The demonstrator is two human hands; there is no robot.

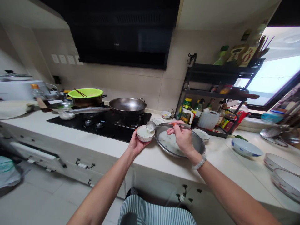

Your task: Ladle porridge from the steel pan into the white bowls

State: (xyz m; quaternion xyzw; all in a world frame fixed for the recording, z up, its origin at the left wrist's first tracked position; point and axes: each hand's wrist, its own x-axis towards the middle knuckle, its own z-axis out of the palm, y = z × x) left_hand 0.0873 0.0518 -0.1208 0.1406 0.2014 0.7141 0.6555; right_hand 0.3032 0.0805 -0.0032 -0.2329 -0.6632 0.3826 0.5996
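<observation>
My left hand [137, 144] is closed round a small white bowl [145, 138] with whitish soup in it. In my right hand [181, 136] is a metal ladle [161, 126], gripped by the handle. The ladle's scoop is tilted at the bowl's rim, with pale liquid in it. Below my right hand a wide metal basin [168, 152] of milky soup with small bits stands on the counter. Small bowls sit close to the basin: one filled bowl [202, 135] at its right and another bowl [157, 121] behind it.
Behind the bowls is a black cooktop [110, 126] with a steel wok [127, 106] and a lime-green colander [85, 93] on a pot. A black rack [225, 70] of bottles stands back right. A blue-white bowl [246, 147] and larger bowls [287, 182] are at the right.
</observation>
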